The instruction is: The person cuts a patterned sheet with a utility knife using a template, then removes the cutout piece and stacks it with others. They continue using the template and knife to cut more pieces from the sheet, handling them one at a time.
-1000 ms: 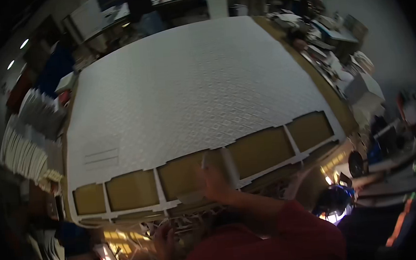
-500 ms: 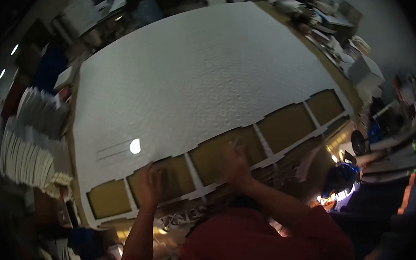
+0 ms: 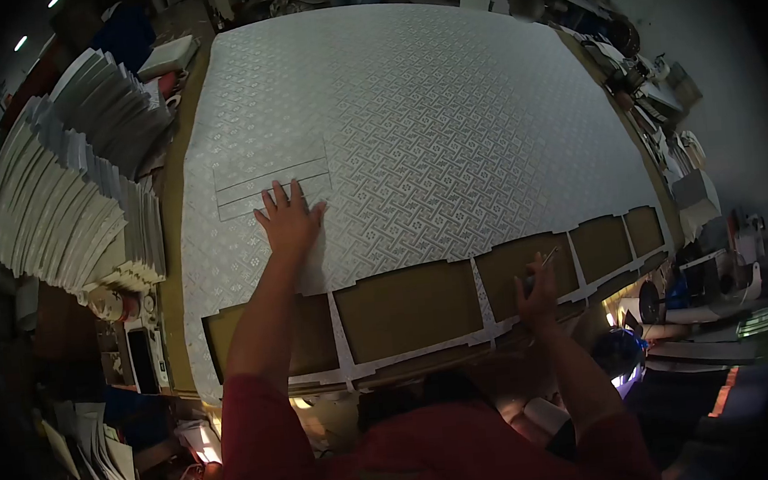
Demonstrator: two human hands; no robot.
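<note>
A large white sheet with a raised geometric pattern [image 3: 430,137] covers the table. Along its near edge is a row of cut-out openings, with brown surface [image 3: 399,315] showing through and narrow white strips between. My left hand [image 3: 291,225] lies flat on the sheet, fingers spread, touching dark ruled lines [image 3: 241,194] that form a long rectangle. Over one of the cut-outs on the right, my right hand [image 3: 537,296] is closed around a thin pointed tool [image 3: 551,254]. Its tip points up and away; its exact kind is too small to tell.
Tall stacks of white cut sheets [image 3: 56,198] stand at the left of the table. A phone [image 3: 142,360] lies by the near left corner. Assorted clutter lines the right edge, with a white box [image 3: 696,197] there. A blue fan-like object [image 3: 618,348] is below right.
The view has shifted. My left hand has moved forward from the cut-outs onto the ruled lines and flattened. My right hand is now over a cut-out farther right.
</note>
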